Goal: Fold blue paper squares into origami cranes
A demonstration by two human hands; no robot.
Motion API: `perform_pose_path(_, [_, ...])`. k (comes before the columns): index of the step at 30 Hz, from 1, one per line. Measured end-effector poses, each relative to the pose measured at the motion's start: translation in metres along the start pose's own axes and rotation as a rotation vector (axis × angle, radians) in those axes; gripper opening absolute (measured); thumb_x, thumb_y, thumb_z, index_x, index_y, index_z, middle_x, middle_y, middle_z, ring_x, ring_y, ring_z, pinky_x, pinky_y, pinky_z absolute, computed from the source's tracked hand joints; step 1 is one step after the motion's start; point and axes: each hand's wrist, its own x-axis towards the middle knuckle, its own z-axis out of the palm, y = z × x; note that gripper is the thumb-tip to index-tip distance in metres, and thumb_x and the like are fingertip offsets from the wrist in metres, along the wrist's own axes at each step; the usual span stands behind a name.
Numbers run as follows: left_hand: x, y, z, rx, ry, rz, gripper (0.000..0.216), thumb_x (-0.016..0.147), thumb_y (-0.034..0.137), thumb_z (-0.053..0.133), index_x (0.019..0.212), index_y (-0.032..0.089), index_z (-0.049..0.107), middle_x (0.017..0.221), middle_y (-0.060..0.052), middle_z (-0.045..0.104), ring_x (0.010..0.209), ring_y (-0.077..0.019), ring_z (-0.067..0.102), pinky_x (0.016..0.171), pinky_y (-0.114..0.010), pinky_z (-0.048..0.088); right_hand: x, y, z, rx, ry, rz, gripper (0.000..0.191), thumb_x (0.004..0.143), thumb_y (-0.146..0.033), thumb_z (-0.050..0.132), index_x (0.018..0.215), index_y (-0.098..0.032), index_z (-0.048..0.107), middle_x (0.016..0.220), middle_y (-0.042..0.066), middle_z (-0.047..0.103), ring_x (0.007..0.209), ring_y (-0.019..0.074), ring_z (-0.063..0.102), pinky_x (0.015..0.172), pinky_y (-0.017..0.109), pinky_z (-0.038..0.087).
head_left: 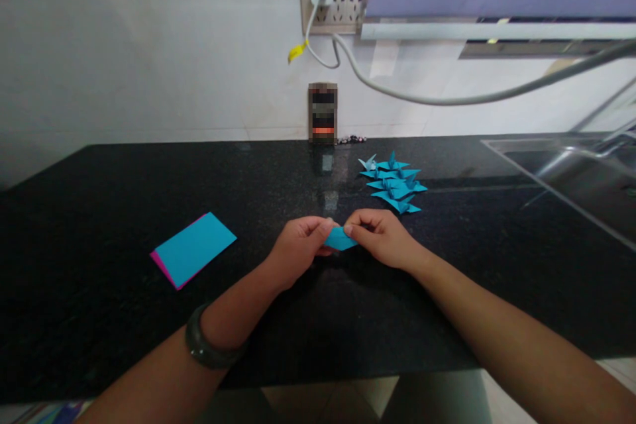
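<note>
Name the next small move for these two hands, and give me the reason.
Probably have the right hand press along a fold while the left hand steadies the other end: both pinch the small folded blue paper, and the paper cranes beyond show sharp, pointed folds.

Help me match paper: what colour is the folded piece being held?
The folded piece is turquoise blue, best seen in the head view.
</note>
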Motion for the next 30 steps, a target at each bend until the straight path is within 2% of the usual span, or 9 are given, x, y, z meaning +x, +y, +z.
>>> perform_pose_path(3, [0.001, -0.002, -0.002, -0.051, 0.0, -0.028, 0.022, 0.067, 0.03, 0.07, 0.08, 0.013, 0.066, 0.071, -0.002, 0.067, 0.062, -0.0114, 0.061, 0.058, -0.023, 0.049, -0.001, 0.003, 0.0, -0.058, -0.003, -0.057, 0.019, 0.081, -0.027, 0.052, 0.069, -0.015, 0.06, 0.062, 0.0, 0.056, 0.058, 0.0108, 0.05, 0.056, 0.023, 0.041])
perform_pose_path(5, [0.002, -0.003, -0.002, -0.09, 0.056, -0.052, 0.019, 0.065, 0.028, 0.071, 0.076, 0.012, 0.065, 0.066, -0.001, 0.065, 0.06, -0.0107, 0.06, 0.056, -0.022, 0.049, -0.001, 0.002, -0.001, -0.155, 0.057, -0.187, 0.014, 0.081, -0.028, 0.055, 0.082, -0.015, 0.061, 0.075, 0.004, 0.059, 0.069, 0.0137, 0.054, 0.063, 0.026, 0.044])
perform_pose_path(8, [0.004, -0.003, -0.002, -0.135, 0.136, -0.093, 0.018, 0.066, 0.026, 0.07, 0.074, 0.012, 0.063, 0.064, -0.001, 0.064, 0.057, -0.0102, 0.059, 0.053, -0.022, 0.048, -0.002, 0.0, -0.002, -0.323, 0.145, -0.418, 0.029, 0.075, -0.031, 0.064, 0.099, -0.017, 0.059, 0.096, 0.009, 0.055, 0.093, 0.0202, 0.052, 0.079, 0.034, 0.044])
perform_pose_path(12, [0.004, -0.004, -0.002, -0.174, 0.158, -0.116, 0.017, 0.066, 0.024, 0.07, 0.075, 0.011, 0.063, 0.064, -0.002, 0.065, 0.055, -0.0103, 0.06, 0.052, -0.022, 0.048, -0.003, -0.002, -0.003, -0.504, 0.04, -0.568, 0.017, 0.076, -0.025, 0.063, 0.092, -0.02, 0.063, 0.101, 0.009, 0.053, 0.099, 0.0212, 0.048, 0.085, 0.037, 0.04])
perform_pose_path(16, [0.005, -0.004, -0.002, -0.187, 0.161, -0.112, 0.016, 0.065, 0.023, 0.071, 0.072, 0.011, 0.062, 0.062, -0.001, 0.065, 0.055, -0.0104, 0.06, 0.053, -0.022, 0.049, -0.002, -0.002, 0.0, -0.582, 0.007, -0.602, 0.011, 0.083, -0.02, 0.054, 0.086, -0.018, 0.065, 0.096, 0.009, 0.056, 0.092, 0.0197, 0.049, 0.082, 0.037, 0.04])
perform_pose_path(22, [0.007, -0.006, -0.002, -0.189, 0.175, -0.079, 0.018, 0.063, 0.022, 0.073, 0.073, 0.01, 0.063, 0.063, -0.001, 0.066, 0.057, -0.0096, 0.06, 0.056, -0.022, 0.051, -0.001, -0.003, 0.004, -0.53, 0.026, -0.629, 0.013, 0.086, -0.018, 0.05, 0.082, -0.018, 0.062, 0.087, 0.007, 0.059, 0.086, 0.0188, 0.049, 0.079, 0.036, 0.041])
perform_pose_path(26, [0.006, -0.007, -0.001, -0.197, 0.177, -0.054, 0.019, 0.061, 0.022, 0.074, 0.071, 0.01, 0.063, 0.063, -0.001, 0.066, 0.058, -0.01, 0.061, 0.059, -0.023, 0.052, -0.002, -0.003, 0.008, -0.476, 0.026, -0.532, 0.014, 0.084, -0.012, 0.048, 0.079, -0.017, 0.06, 0.085, 0.007, 0.058, 0.085, 0.018, 0.049, 0.079, 0.035, 0.04])
perform_pose_path(30, [0.006, -0.007, 0.0, -0.2, 0.179, -0.051, 0.02, 0.06, 0.021, 0.074, 0.07, 0.01, 0.063, 0.062, -0.002, 0.067, 0.056, -0.0105, 0.062, 0.059, -0.024, 0.052, -0.002, -0.004, 0.014, -0.394, 0.099, -0.374, 0.011, 0.079, -0.011, 0.053, 0.072, -0.016, 0.059, 0.081, 0.006, 0.056, 0.081, 0.0175, 0.05, 0.076, 0.035, 0.039])
